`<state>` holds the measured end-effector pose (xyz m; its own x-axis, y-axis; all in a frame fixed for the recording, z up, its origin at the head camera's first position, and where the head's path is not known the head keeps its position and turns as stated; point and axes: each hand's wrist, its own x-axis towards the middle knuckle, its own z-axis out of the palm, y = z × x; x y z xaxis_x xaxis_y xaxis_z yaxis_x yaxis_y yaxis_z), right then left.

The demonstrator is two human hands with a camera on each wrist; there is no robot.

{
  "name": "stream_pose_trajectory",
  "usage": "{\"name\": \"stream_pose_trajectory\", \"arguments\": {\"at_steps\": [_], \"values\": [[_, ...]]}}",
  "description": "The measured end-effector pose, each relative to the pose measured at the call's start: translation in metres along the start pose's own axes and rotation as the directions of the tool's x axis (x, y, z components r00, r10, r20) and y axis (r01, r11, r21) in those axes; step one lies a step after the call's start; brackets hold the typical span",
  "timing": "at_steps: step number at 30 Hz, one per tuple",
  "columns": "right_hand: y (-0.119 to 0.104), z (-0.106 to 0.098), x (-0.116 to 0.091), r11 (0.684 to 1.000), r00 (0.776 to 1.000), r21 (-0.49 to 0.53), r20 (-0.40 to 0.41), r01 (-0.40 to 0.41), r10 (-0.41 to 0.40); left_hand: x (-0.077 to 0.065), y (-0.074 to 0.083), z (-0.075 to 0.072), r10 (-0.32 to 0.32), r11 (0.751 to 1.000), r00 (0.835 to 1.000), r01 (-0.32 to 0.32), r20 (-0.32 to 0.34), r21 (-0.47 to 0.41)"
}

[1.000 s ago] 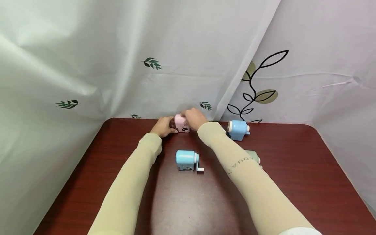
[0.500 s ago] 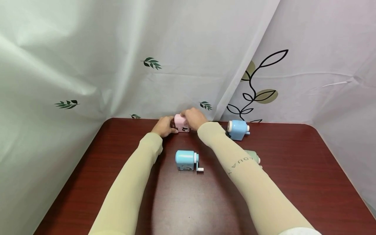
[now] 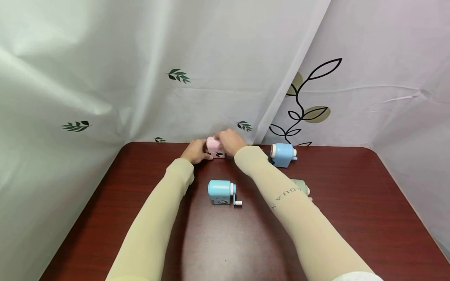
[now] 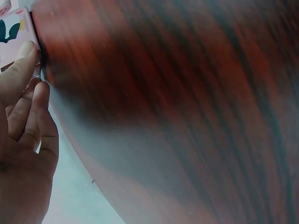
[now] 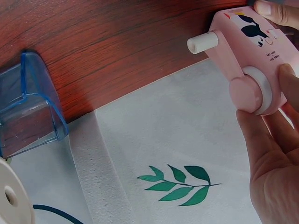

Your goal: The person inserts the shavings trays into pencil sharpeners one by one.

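Observation:
A pink hand-crank pencil sharpener (image 3: 215, 146) with a panda print stands at the table's back edge, between both hands. My left hand (image 3: 197, 151) grips its lower left side; in the left wrist view the thumb (image 4: 21, 65) lies on the printed face. From the right, my right hand (image 3: 231, 142) holds its upper part. Seen in the right wrist view, the fingers (image 5: 254, 135) reach the round pink knob by the crank, and the white crank handle (image 5: 203, 43) points away from the hand. The sharpener's far side is hidden.
A light-blue sharpener (image 3: 220, 191) with its crank sits mid-table. Behind the right forearm stands another blue sharpener (image 3: 283, 155), its clear blue drawer (image 5: 32, 105) showing in the right wrist view. The right sleeve partly covers a green sharpener (image 3: 300, 185). A white curtain (image 3: 218, 97) hangs along the back edge.
The head view has shifted slightly, so everything sits a little further left. Both hands stay on the pink pencil sharpener, with hardly any visible movement.

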<state>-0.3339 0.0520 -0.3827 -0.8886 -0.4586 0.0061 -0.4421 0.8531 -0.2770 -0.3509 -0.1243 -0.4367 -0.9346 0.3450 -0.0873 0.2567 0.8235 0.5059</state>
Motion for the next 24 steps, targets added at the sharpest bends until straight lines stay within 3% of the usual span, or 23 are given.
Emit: {"name": "stream_pose_trajectory", "arguments": {"at_steps": [10,24], "values": [[-0.001,0.001,0.001,1.000,1.000,0.001,-0.001,-0.004,0.004,-0.001,-0.003,0.001,0.012,1.000,1.000,-0.012,-0.004,-0.007],[0.001,-0.009,-0.009,0.986,0.988,-0.054,-0.011,0.156,-0.156,-0.002,-0.006,-0.006,0.047,0.998,0.998,-0.045,0.045,-0.036]]}}
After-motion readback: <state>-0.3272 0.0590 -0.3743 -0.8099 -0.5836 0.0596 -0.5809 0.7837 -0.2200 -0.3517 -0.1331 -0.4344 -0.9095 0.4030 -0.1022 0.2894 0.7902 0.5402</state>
